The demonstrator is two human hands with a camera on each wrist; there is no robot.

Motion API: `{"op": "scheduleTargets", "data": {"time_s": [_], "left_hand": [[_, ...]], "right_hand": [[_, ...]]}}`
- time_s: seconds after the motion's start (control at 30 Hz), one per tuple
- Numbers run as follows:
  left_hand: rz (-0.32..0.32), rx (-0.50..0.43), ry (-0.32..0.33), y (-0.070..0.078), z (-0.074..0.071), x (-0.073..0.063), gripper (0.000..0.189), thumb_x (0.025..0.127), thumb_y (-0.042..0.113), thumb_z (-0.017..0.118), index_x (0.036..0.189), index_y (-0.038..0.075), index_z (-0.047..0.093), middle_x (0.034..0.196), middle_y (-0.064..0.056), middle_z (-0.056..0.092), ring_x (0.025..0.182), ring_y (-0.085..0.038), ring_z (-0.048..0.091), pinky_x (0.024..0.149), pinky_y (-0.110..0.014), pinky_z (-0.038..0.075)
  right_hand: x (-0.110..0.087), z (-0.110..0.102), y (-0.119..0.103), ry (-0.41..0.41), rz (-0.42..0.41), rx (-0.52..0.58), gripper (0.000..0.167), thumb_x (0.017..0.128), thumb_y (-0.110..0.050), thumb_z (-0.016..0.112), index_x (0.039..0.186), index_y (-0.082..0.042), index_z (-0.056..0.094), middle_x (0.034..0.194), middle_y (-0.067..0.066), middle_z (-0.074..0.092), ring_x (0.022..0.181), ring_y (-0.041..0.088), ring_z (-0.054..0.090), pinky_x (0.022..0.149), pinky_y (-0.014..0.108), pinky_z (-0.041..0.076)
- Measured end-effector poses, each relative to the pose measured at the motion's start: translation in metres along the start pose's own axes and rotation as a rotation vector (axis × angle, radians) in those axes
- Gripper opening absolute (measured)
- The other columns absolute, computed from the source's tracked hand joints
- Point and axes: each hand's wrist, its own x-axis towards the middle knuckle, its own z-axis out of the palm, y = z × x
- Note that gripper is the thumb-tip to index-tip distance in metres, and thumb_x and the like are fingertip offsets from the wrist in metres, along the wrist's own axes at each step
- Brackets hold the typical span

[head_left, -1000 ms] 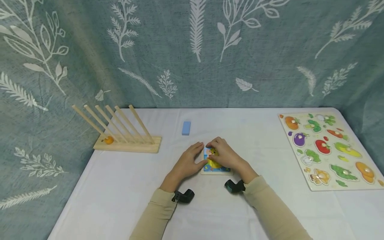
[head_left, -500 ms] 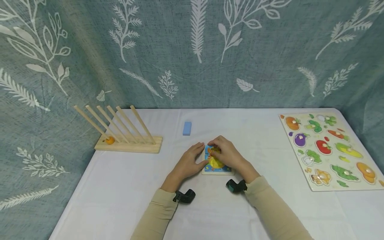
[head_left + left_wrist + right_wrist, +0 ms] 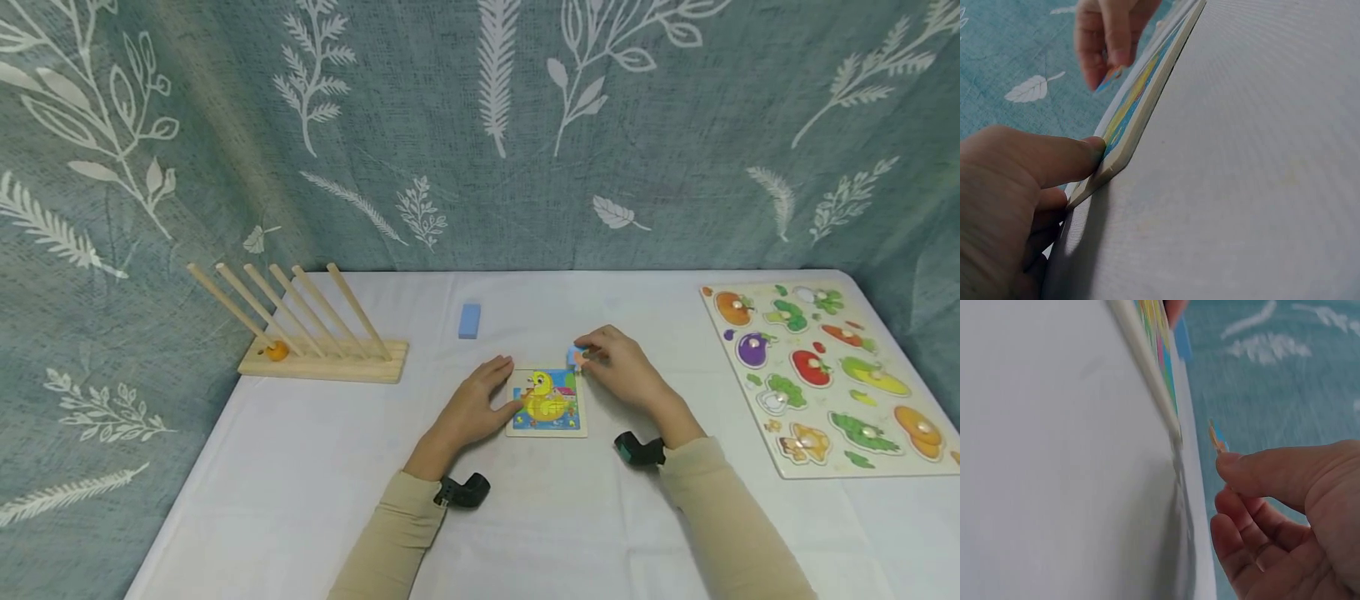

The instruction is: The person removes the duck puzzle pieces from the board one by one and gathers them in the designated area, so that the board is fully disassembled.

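Observation:
A small square jigsaw puzzle with a yellow duck picture and a pale wooden border lies on the white table. My left hand holds its left side, the thumb over the border and the other fingers along the edge. Beyond the puzzle's upper right corner, my right hand pinches a small blue and orange puzzle piece between thumb and fingers. In the right wrist view this piece is seen nearly edge-on, apart from the board.
A blue block lies behind the puzzle. At the left stands a wooden rack with several tall pegs and an orange bead on its base. A vegetable peg puzzle lies at the right. A patterned curtain hangs behind.
My right hand has moved right from over the puzzle to beyond its upper right corner, taking the small piece along and uncovering the duck's head. My left hand has stayed in place.

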Motion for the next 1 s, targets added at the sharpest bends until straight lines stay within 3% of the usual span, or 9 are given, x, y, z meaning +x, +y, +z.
{"op": "scheduleTargets", "data": {"time_s": [0.2,0.37,1.0], "left_hand": [[0.0,0.012,0.001,-0.001,0.001,0.0,0.065,0.088,0.032,0.066,0.14,-0.001,0.044,0.147,-0.013,0.042,0.139,-0.029,0.034,0.116,-0.042,0.031],[0.002,0.014,0.008,-0.003,0.003,0.001,0.064,0.088,0.032,0.066,0.14,0.0,0.045,0.147,-0.013,0.042,0.139,-0.029,0.035,0.116,-0.042,0.031],[0.01,0.009,0.011,0.0,0.001,0.001,0.064,0.088,0.032,0.066,0.139,-0.001,0.045,0.146,-0.015,0.042,0.138,-0.031,0.035,0.116,-0.043,0.03]], "right_hand": [[-0.011,-0.016,0.021,0.038,0.066,0.009,0.031,0.091,-0.009,0.062,0.121,-0.001,0.061,0.118,0.017,0.056,0.1,0.034,0.059,0.086,0.047,0.053],[-0.013,-0.02,0.03,0.044,0.07,0.017,0.032,0.092,-0.009,0.061,0.122,0.001,0.06,0.118,0.019,0.056,0.102,0.035,0.058,0.088,0.049,0.052],[-0.013,-0.016,0.038,-0.012,0.074,0.023,0.034,0.093,-0.007,0.058,0.125,0.002,0.059,0.12,0.02,0.054,0.113,0.035,0.052,0.098,0.051,0.045]]}}
